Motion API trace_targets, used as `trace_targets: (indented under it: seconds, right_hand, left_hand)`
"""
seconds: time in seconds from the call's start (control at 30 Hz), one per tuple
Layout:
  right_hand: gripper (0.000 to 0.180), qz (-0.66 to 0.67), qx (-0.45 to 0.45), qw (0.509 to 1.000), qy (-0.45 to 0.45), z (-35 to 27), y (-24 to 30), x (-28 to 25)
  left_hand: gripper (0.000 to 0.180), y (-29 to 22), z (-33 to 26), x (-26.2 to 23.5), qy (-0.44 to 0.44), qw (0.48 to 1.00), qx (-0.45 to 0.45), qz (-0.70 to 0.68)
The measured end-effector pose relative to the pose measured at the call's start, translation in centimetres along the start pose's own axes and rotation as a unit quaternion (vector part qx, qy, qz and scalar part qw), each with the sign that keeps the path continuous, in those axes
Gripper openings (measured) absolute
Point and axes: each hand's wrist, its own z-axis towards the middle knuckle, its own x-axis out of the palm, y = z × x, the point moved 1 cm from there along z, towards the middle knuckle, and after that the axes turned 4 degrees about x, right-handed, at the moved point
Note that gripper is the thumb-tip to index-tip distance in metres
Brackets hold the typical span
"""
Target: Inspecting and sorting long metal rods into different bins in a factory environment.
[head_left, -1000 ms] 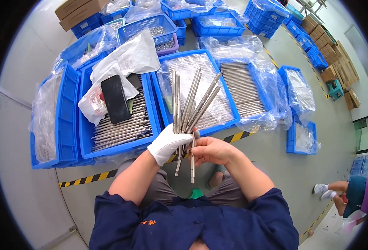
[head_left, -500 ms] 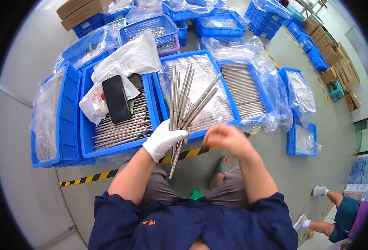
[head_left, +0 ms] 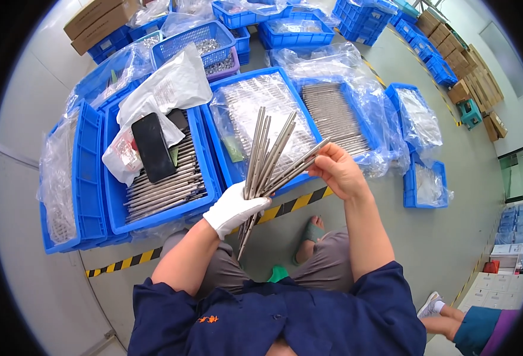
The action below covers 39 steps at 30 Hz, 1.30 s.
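My left hand (head_left: pixel 233 209), in a white glove, is wrapped round a fanned bundle of slim silvery metal rods (head_left: pixel 259 155), which show small holes or marks along their length. Their lower ends stick out below the glove. My bare right hand (head_left: pixel 343 173) pinches the upper end of the rods that lean farthest right; how many it grips I cannot tell. Behind the bundle stands a blue crate (head_left: pixel 313 121) with rods under clear plastic. Left of it, another blue crate (head_left: pixel 114 207) holds rods, with a black phone (head_left: pixel 153 148) and a white plastic bag (head_left: pixel 178 83) on top.
To the right, a plastic-lined crate holds closely packed rods (head_left: pixel 332 115). Small blue crates (head_left: pixel 413 184) stand on the floor beyond it. Black-and-yellow tape (head_left: pixel 285 207) runs along the floor before the crates. Another person's leg (head_left: pixel 442 323) shows at the lower right.
My right hand has moved up to the rods and now pinches the end of the rightmost ones. Those rods lean lower to the right. The view has shifted slightly.
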Motion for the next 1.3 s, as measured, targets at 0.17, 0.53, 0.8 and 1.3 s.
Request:
trace_targets:
  seconds: [0.17, 0.53, 0.8, 1.3]
  right_hand:
    - [0.013, -0.101, 0.028, 0.994, -0.03, -0.3, 0.2, 1.0]
    - [0.018, -0.134, 0.022, 0.989, -0.059, 0.1, -2.8, 2.2]
    - [0.019, -0.034, 0.092, 0.995, -0.031, 0.0, -5.3, 3.1]
    - [0.015, 0.009, 0.292, 0.941, 0.171, -0.3, -5.7, 4.0]
  left_hand:
    - [0.03, 0.8, -0.1, 0.0, -0.003, 0.998, 0.003, -0.063]
    - [0.031, 0.0, -0.1, 0.1, -0.021, 0.984, 0.044, -0.173]
    - [0.029, -0.2, -0.2, 0.5, -0.043, 0.981, 0.065, -0.18]
    - [0.03, -0.5, -0.1, -0.2, -0.038, 0.961, 0.058, -0.269]
